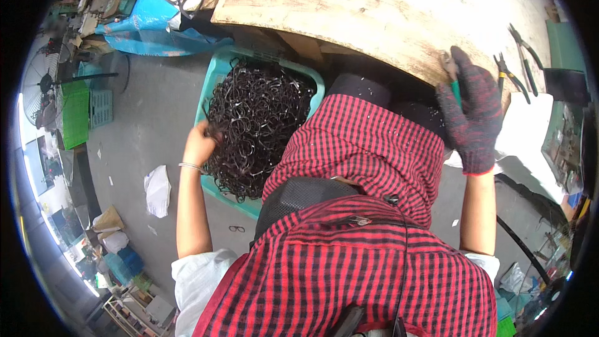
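Taken left to right, with twelve o'clock pointing away from the person. The left hand [201,142] is bare, with a bracelet at the wrist, and stands at the nine o'clock side of a teal basket [319,81]. Its fingers are curled in against a heap of dark, curled pieces [259,122]; whether they pinch a single piece cannot be told, as the fingertips merge with the dark heap. The heap fills the basket on the floor, and its middle lies toward two to three o'clock from this hand. The basket's long axis runs roughly from one o'clock to seven, alongside the person's checked apron [368,143]. The governing relation is this: the left hand is at the pieces, while the right is well apart from them, with the lap between. The counter [349,12] spans the twelve o'clock side and continues to the right. At its near edge lies a green-handled tool [456,92], head toward eleven o'clock. The right hand [477,109], in a dark knitted glove, has the thumb apart from extended fingers, the green handle showing between them; whether it grips cannot be told. The heap lies at nine o'clock from it. Yellow-and-black pliers [514,76] and black pliers [528,56] lie toward one to two o'clock of the glove, both apart from it.
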The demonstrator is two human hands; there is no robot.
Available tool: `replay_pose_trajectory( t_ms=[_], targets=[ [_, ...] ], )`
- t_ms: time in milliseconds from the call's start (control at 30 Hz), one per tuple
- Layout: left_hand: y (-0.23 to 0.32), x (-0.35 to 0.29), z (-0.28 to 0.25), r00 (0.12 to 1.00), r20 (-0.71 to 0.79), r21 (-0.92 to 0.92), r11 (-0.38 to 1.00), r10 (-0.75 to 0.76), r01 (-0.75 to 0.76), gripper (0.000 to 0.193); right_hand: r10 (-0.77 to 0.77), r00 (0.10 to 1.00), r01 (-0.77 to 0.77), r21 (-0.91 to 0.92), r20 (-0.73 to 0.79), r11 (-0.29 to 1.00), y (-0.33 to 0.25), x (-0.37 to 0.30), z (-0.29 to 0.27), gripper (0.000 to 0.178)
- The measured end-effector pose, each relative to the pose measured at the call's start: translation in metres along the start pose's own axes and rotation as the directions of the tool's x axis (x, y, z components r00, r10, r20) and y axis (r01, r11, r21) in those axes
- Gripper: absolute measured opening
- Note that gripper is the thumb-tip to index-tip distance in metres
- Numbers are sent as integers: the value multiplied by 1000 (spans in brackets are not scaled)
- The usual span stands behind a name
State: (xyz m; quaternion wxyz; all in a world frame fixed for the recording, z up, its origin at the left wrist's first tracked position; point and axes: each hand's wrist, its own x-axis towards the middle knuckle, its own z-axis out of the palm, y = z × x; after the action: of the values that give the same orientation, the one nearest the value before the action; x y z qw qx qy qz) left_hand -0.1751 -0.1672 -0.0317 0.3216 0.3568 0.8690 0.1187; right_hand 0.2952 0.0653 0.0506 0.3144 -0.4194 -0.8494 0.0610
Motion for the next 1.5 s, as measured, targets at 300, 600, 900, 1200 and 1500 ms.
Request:
replay_pose_trajectory(
  t_ms=[300,600,900,1200,1500],
  targets=[
    [-180,82,65,940,329,442,895,-94,-65,95,55,989,-43,85,-135,995,15,5,-1,50],
    [302,125,-87,666,58,-332,644,744,-689,44,162,984,-166,-45,-72,985,30,26,-3,47],
    [616,385,-90,465,-307,648,540,830,-536,85,274,940,-270,-46,206,962,36,51,-4,42],
    [659,596,-112,638,-386,552,720,667,-420,108,157,964,-145,-70,216,987,56,75,-6,40],
    [595,378,16,358,-16,420,331,934,-845,61,262,950,-247,-105,169,963,47,65,-2,45]
  ],
)
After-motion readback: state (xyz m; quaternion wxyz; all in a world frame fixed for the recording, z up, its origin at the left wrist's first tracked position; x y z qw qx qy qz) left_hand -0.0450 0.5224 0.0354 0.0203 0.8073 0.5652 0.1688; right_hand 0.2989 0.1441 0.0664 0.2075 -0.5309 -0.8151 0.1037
